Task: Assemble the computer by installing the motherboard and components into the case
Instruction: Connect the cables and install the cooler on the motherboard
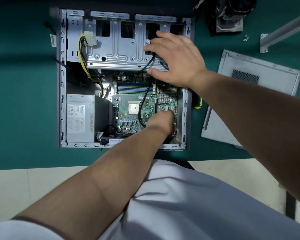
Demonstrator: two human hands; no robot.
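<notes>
My right hand point(173, 58) lies spread on the drive cage point(114, 49); my left hand point(160, 121) (grip hidden) should press the motherboard point(133, 108) gently near the case point(61, 84) right edge.

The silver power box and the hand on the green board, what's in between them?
In the head view, between the power supply and the left hand lies bare motherboard with its square processor, and a black cable curving across.
</notes>
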